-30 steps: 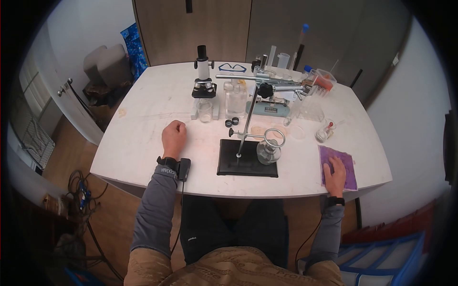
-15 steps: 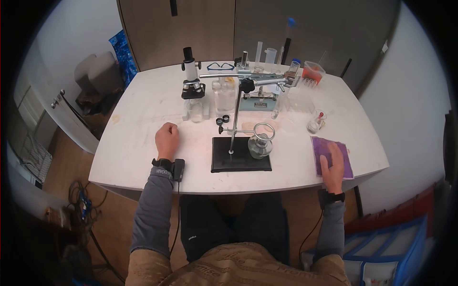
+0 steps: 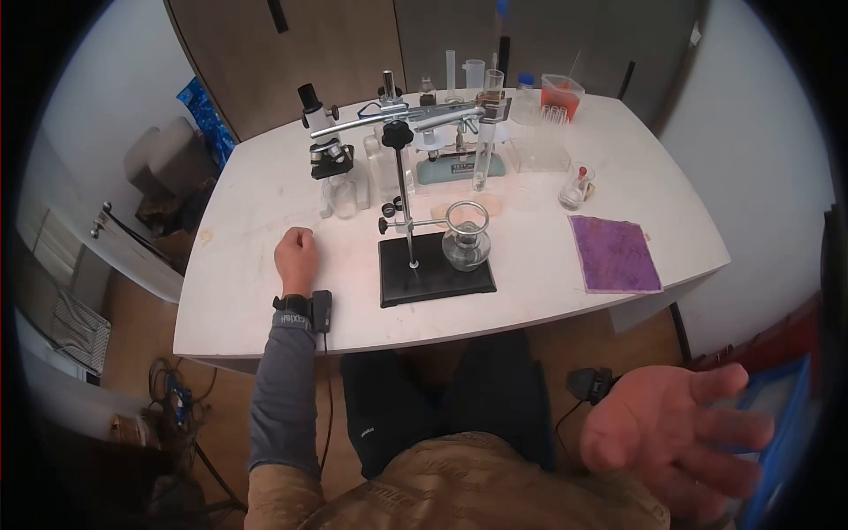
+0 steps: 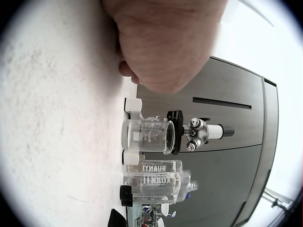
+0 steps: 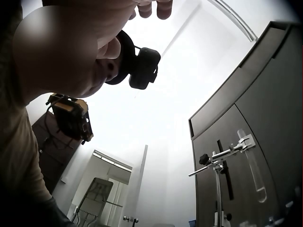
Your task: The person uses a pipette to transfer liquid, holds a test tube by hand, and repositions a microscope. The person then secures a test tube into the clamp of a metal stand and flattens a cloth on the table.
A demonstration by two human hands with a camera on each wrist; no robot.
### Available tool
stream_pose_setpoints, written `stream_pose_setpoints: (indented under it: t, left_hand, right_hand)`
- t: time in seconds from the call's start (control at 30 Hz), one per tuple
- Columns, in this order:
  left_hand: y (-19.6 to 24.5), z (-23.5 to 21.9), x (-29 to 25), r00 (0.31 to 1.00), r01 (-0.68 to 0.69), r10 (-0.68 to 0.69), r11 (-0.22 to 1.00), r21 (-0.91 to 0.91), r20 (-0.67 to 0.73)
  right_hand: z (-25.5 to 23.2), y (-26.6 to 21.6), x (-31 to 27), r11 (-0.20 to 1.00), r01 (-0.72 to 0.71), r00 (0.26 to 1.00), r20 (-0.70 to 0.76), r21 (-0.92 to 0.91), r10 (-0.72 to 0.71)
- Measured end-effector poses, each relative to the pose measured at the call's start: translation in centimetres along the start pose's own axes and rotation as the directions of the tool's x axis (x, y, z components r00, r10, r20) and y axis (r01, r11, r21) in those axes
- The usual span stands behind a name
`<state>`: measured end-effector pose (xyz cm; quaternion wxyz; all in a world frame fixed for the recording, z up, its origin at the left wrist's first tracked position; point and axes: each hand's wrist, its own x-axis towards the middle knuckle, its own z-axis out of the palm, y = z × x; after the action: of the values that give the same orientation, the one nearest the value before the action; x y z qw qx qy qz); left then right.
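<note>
My left hand (image 3: 297, 261) rests on the white table with its fingers loosely curled and nothing in it. In the left wrist view a glass beaker (image 4: 147, 136) and a microscope (image 4: 196, 135) stand beyond it. Lifted off the table at the lower right, my right hand (image 3: 676, 433) shows its palm with fingers spread and holds nothing. A purple cloth (image 3: 616, 254) lies flat near the table's right edge. Between the hands stands a retort stand (image 3: 437, 287), its ring (image 3: 466, 205) over a round glass flask (image 3: 466, 252). A test tube (image 3: 483, 159) hangs in its upper clamp.
Behind the stand sit a blue-green balance (image 3: 459, 170), a test tube rack (image 3: 541, 157) and a box with red contents (image 3: 562, 95). A small glass vessel (image 3: 572, 194) with a red-topped piece stands behind the cloth. Two black caps (image 3: 389, 210) lie left of the stand.
My right hand has left the purple cloth, rising back toward me with its palm turned up. My left hand stays in place on the table. The head view has shifted to the right.
</note>
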<state>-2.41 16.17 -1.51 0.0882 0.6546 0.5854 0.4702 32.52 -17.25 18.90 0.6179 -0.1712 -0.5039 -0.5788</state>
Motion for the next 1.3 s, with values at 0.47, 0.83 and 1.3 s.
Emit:
stream_pose_setpoints:
  t: [0.47, 0.83, 1.3]
  left_hand:
    - [-0.3, 0.0, 0.3, 0.998, 0.051, -0.050, 0.999, -0.015, 0.040]
    - [-1.2, 0.5, 0.5, 0.999, 0.029, -0.028, 0.999, -0.019, 0.018]
    - [-0.5, 0.2, 0.3, 0.999, 0.022, -0.022, 1.000, -0.001, 0.033]
  right_hand:
    - [-6.1, -3.1, -0.1, 0.948, 0.114, 0.987, -0.147, 0.298, -0.072]
    - [-2.0, -2.9, 0.2, 0.810, 0.098, 0.968, -0.244, 0.578, 0.058]
    - [-2.2, -1.4, 0.7, 0.822, 0.075, 0.983, -0.178, 0.564, 0.032]
